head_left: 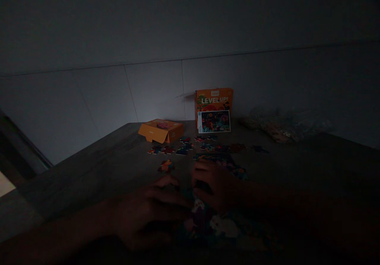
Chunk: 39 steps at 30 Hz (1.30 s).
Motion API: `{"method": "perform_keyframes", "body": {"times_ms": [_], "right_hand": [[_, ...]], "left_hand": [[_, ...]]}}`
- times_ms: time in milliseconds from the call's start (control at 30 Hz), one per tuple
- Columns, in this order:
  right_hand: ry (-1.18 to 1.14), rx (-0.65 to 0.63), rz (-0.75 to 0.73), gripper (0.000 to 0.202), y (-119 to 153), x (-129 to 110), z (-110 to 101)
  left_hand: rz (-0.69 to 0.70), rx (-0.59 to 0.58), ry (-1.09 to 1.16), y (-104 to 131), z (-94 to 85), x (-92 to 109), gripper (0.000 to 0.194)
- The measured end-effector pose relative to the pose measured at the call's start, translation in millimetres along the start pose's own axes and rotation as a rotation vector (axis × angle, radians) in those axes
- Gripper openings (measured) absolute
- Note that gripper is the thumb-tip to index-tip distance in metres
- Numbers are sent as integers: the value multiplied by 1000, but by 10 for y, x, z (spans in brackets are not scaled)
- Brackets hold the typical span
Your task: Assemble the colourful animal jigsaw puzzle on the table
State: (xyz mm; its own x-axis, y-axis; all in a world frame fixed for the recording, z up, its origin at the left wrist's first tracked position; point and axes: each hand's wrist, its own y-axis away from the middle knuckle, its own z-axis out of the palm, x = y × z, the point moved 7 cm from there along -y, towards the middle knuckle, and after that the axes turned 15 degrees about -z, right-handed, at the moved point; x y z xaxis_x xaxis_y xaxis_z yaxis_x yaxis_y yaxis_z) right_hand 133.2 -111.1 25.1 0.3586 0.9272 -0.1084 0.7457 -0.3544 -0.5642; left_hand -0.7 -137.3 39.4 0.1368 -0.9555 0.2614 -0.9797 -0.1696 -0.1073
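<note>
The picture is very dark. A partly joined puzzle (225, 225) with white animal shapes lies on the grey table at the near middle. My left hand (148, 209) rests at its left edge, fingers apart and reaching right. My right hand (215, 184) is over its upper part with bent fingers; whether it pinches a piece is too dark to tell. Another joined strip (213, 159) lies just beyond my right hand. A loose orange piece (166, 165) sits beyond my left hand, and several loose pieces (168, 150) lie farther back.
An open orange box (162, 130) lies at the back left. Behind the pieces stands an upright orange box (215, 99) with a picture card (214, 122) leaning on it. Clear plastic bags (282, 128) lie at the back right, near the wall.
</note>
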Motion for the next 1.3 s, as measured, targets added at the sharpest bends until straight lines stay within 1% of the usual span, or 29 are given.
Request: {"method": "perform_keyframes", "body": {"times_ms": [233,333,500,567,733,867,1000,1100,1300], "right_hand": [[-21,76,-100,3,11,-37,-26],[-36,70,-139,6,22,-32,-7],[-73,-1,-187,14,1,-63,29],[-89,-39,-214,15,-12,-96,37],[-144,-86,-296,15,-31,-176,19],[-162,-145,-309,13,-25,-190,44],[-189,-148,-325,14,-22,-217,25],[-186,-168,-311,16,-27,-223,13],[-190,-232,-293,19,-30,-231,32]], "left_hand": [[-5,-19,42,-22,-6,18,49],[-7,6,47,-24,-24,26,48],[-14,8,40,-14,-28,18,50],[-13,4,35,-10,-25,14,51],[-16,0,29,-10,-31,19,50],[-39,-10,6,-16,-26,17,48],[-47,8,-35,-12,-13,4,48],[-54,28,-61,-13,-13,-4,49],[-113,20,-77,-32,-13,-27,53]]}}
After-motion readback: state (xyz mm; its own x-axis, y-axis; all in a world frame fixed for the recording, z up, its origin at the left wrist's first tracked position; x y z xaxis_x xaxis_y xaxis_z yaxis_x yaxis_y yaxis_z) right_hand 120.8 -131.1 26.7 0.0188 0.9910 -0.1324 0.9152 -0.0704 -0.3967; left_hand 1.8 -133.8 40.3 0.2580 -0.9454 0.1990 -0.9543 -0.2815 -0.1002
